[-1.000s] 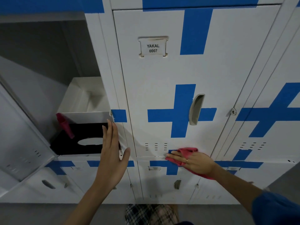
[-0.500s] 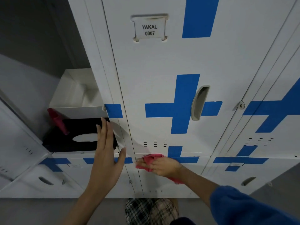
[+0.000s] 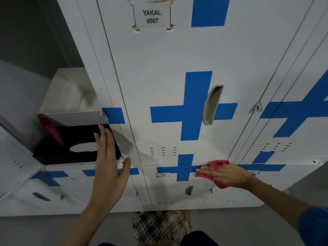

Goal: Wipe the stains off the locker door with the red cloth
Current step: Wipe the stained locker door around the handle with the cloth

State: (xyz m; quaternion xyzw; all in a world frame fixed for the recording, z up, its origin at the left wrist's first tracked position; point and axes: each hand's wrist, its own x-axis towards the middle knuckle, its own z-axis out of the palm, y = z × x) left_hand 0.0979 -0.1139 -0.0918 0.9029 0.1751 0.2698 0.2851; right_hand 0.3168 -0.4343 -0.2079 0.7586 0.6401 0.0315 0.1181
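Observation:
The white locker door (image 3: 159,82) labelled YAKAL 0007 carries a blue tape cross and a grey recessed handle (image 3: 212,105). My right hand (image 3: 225,174) presses the red cloth (image 3: 220,163) flat against the door's bottom edge, on the blue tape strip, with straight fingers lying over the cloth. My left hand (image 3: 108,166) is open with its fingers straight, held flat by the locker frame just left of the door, in front of the open compartment.
The locker to the left stands open; a black box (image 3: 78,146) with a white oval opening, a magenta item (image 3: 50,127) and a white box (image 3: 71,93) on a shelf sit inside. A lower row of lockers (image 3: 177,189) runs beneath. Plaid footwear (image 3: 161,226) shows on the floor.
My right hand swept the red cloth left along the door's bottom edge, then back to the right. My left hand stayed near the frame. The view moved closer to the lockers.

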